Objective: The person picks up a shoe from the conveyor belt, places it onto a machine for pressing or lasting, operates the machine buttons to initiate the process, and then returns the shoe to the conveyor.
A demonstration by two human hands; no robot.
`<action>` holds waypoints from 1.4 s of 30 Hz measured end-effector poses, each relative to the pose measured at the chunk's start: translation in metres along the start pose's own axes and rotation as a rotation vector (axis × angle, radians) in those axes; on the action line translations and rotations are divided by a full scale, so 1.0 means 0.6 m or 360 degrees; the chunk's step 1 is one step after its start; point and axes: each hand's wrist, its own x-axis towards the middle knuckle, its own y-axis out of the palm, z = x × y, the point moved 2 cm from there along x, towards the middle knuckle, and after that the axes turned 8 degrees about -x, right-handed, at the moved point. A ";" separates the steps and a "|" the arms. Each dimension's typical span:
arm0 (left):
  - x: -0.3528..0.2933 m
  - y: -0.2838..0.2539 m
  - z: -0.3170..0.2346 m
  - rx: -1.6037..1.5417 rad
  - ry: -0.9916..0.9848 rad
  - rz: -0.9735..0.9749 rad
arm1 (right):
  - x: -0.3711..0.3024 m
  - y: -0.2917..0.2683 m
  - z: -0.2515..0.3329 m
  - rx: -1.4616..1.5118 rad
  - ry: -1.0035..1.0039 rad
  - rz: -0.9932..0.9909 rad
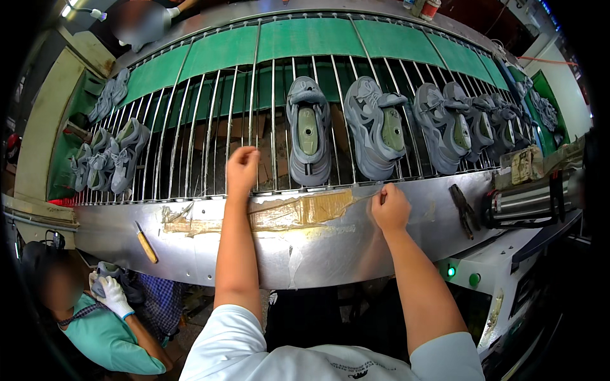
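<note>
My left hand [243, 170] is raised over the front edge of the metal rod conveyor [273, 159], its fingers curled closed. Lower and to the right, my right hand [391, 207] is closed in a pinch above the steel ledge. Whatever either hand may hold is hidden or too small to name. Between and beyond the hands, a grey sneaker [309, 162] lies on the rods with its opening upward and a green insole inside. To its right is a second grey sneaker [368, 152], just beyond my right hand. Brown tape [302, 211] covers part of the ledge between my forearms.
More grey shoes stand at the conveyor's right [438, 130] and left [127, 159]. A wooden-handled tool [147, 246] lies on the ledge, with dark pliers [464, 213] at the right near a steel cylinder [527, 204]. At lower left, a person's gloved hand [114, 297] holds a shoe.
</note>
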 end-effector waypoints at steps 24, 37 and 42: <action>-0.058 0.023 0.010 0.1208 -0.0151 0.0685 | -0.001 0.008 0.012 0.0092 0.0005 0.0080; -0.052 0.022 0.017 0.1223 -0.0308 0.0733 | -0.004 0.012 0.015 0.0108 0.0007 0.0082; -0.061 0.027 0.012 0.1329 -0.0235 0.0606 | -0.003 0.009 0.019 0.0098 0.0015 0.0096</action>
